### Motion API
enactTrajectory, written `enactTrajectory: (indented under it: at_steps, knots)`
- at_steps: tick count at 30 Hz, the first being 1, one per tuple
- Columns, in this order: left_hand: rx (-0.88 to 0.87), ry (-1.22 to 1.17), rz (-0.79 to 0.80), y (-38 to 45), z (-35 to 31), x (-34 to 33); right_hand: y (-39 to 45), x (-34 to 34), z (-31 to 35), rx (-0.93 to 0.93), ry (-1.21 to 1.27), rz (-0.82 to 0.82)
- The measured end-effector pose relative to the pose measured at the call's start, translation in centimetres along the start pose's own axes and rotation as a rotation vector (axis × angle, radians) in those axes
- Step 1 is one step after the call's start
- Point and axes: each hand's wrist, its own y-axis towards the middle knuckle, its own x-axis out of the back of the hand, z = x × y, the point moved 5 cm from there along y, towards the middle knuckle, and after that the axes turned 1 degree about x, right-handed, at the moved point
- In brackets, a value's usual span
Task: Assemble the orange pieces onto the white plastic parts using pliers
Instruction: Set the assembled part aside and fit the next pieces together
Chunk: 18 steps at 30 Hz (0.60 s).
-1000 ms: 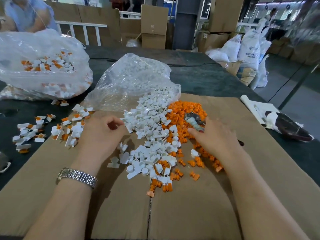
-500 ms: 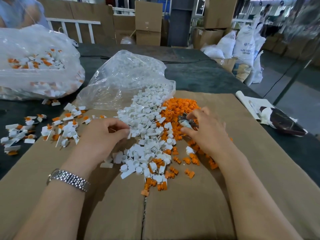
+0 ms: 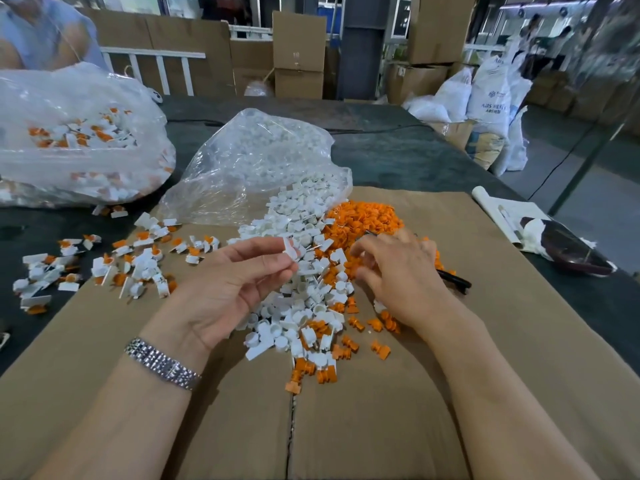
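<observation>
Lifted since half a second ago: left hand (image 3: 228, 285), up off the white pile and turned palm-up, thumb and forefinger now pinching a single white plastic part (image 3: 290, 249) above the heap's left edge. Shifted too: right hand (image 3: 401, 271), back a little toward the near side of the orange pile, knuckles up, fingers curled. Left grip narrow, closed on that white part. Right grip curled around the pliers (image 3: 453, 280), only the dark handle end showing past the heel of the hand and a thin metal tip poking out by the fingers; cannot tell whether the tool's jaws stand open.

Spilling from an open clear bag (image 3: 256, 161) toward the near edge: loose white plastic parts (image 3: 294, 299). Heaped just right of them and mixing along the seam: orange pieces (image 3: 363, 220), with a scatter trailing down to the cardboard's centre crease. Lying under all of it: a flat cardboard sheet (image 3: 519, 358) on the dark bench (image 3: 398, 157).

Scattered left of the hands, partly on cardboard, partly on bench: finished white-and-orange assemblies (image 3: 135, 265). Sitting at far left: a second clear bag (image 3: 79, 140) holding more of the same. Worn on the left wrist: a metal watch (image 3: 162, 363).
</observation>
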Motion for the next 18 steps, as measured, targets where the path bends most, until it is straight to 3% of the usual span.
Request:
enactTrajectory:
  at_steps: [2,4,7,15,18]
  knots:
    - [-0.008,-0.004,0.047,-0.1,0.0,-0.4,0.0,1.0,0.2,0.017,0.239,-0.095]
    - [-0.016,0.018,0.089,-0.2,0.1,-0.7,-0.2,1.9,0.5,0.014,0.689,-0.151]
    - [-0.048,0.072,0.114,-0.5,0.1,-1.3,-0.6,2.4,1.4,0.033,1.145,-0.099]
    - [-0.141,0.176,0.108,-1.0,-0.2,-1.9,-1.0,2.2,3.3,0.137,1.02,-0.072]
    - [-0.254,0.39,0.054,-1.5,-0.7,-2.1,-1.0,1.9,3.5,0.104,0.941,-0.082]
